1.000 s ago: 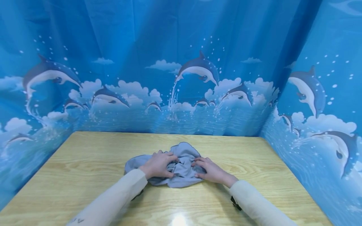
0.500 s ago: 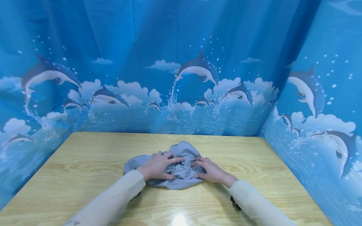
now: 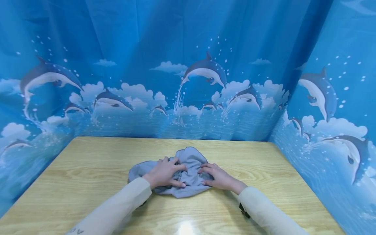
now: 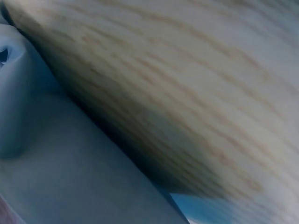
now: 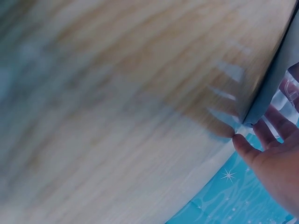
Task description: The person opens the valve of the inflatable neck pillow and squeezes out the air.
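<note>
Head view: my left hand (image 3: 164, 173) lies splayed, my right hand (image 3: 219, 178) loosely curved, both touching crumpled grey cloth (image 3: 192, 160) mid-table (image 3: 100, 163), no pinch showing; seems light, soft, best taken by its edges.

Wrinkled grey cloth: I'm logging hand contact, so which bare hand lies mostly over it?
The person's left bare hand lies mostly over the wrinkled grey cloth, while the right bare hand lies mostly beyond the cloth's right edge.
</note>
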Demonstrator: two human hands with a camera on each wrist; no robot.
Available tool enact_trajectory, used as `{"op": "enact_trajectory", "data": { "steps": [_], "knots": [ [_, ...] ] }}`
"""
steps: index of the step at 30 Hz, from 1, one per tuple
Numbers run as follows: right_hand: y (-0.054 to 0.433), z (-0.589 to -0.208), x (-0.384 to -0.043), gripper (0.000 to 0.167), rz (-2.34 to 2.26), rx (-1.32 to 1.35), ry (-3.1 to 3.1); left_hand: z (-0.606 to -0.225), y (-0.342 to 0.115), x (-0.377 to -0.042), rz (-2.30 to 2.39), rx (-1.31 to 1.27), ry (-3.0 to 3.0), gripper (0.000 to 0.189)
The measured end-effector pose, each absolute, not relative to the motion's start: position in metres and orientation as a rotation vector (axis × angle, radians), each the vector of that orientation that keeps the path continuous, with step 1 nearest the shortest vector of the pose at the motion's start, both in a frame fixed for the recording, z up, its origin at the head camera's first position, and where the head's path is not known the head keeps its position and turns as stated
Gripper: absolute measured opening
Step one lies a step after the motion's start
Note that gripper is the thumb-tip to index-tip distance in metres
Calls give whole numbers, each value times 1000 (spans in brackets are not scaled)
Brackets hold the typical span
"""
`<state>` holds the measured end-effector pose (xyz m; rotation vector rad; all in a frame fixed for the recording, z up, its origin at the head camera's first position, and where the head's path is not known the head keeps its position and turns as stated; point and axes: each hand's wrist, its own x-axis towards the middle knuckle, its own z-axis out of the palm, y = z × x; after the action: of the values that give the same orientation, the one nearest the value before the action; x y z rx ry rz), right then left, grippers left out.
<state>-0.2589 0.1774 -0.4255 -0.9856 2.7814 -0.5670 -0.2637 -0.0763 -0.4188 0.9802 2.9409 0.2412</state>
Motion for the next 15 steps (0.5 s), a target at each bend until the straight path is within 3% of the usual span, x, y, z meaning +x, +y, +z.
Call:
{"op": "enact_trajectory", "data": {
  "steps": [6, 15],
  "knots": [
    [177, -425, -259, 36, -566, -1002, 2776, -419, -77, -263, 289, 1010, 2949, 63],
    [177, -424, -258, 35, -579, -1000, 2774, -422, -75, -263, 257, 932, 2964, 69]
  ]
}}
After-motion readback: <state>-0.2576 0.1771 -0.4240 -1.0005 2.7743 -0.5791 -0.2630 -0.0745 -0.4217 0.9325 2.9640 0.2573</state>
